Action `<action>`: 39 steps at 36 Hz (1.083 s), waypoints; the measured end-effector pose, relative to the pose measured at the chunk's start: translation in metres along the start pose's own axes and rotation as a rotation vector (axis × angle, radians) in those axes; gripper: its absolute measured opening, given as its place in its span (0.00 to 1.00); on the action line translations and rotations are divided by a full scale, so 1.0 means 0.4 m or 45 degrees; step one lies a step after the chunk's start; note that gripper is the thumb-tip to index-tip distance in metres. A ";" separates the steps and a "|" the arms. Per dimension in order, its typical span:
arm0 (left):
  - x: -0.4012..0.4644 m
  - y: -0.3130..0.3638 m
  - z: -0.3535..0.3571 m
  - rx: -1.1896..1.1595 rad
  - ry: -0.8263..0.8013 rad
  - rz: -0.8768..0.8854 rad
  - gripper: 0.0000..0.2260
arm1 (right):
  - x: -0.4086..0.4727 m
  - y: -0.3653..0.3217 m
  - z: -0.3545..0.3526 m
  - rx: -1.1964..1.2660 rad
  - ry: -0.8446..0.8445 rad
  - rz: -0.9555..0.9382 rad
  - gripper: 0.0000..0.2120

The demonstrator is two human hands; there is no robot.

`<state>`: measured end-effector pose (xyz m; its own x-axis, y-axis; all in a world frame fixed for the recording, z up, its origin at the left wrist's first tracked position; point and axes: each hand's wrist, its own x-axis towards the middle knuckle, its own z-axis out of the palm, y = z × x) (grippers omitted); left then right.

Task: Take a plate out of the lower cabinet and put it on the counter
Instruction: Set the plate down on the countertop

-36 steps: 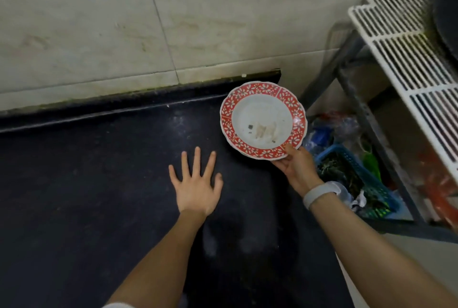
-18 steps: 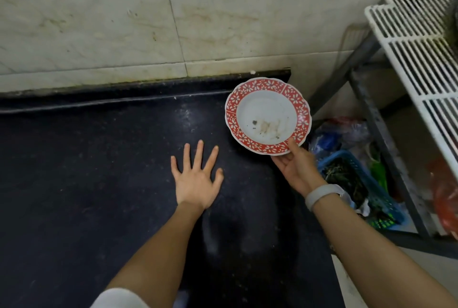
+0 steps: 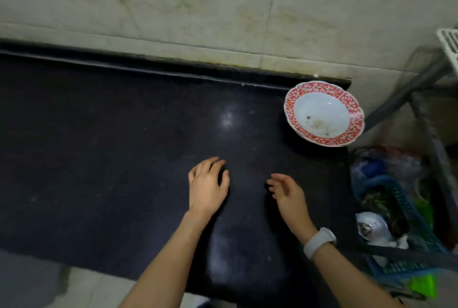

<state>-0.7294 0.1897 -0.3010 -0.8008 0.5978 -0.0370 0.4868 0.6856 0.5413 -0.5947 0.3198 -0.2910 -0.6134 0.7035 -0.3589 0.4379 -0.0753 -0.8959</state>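
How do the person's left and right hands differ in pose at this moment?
The left hand is palm-down with fingers curled toward the counter; the right hand is turned sideways, palm facing left. The right wrist wears a white band; the left wrist is bare. Both are empty, away from the plate.

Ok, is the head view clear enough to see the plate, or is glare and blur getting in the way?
Head view: dim overall; soft glare patch on the black counter left of the plate; plate's red rim readable, slightly soft; both hands, left and right, mildly blurred; edges bend from wide-angle distortion.
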 end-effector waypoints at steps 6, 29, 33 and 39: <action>-0.237 -0.229 -0.187 0.040 0.173 -0.298 0.23 | -0.150 -0.050 0.247 -0.273 -0.355 -0.197 0.08; -1.057 -1.168 -0.759 -0.124 0.591 -1.223 0.16 | -0.837 -0.124 1.452 -0.952 -1.299 -0.952 0.14; -1.078 -1.261 -0.780 -0.178 0.613 -1.239 0.16 | -0.839 -0.122 1.669 -1.151 -1.368 -1.187 0.18; -1.070 -1.418 -0.831 -0.169 0.609 -1.337 0.17 | -0.831 -0.103 1.966 -1.530 -1.572 -1.436 0.28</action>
<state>-0.7789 -0.5930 -0.3129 -0.8525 -0.4769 -0.2140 -0.5131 0.6850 0.5173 -0.9258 -0.4667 -0.3409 -0.6626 -0.6864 -0.2997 -0.5645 0.7206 -0.4025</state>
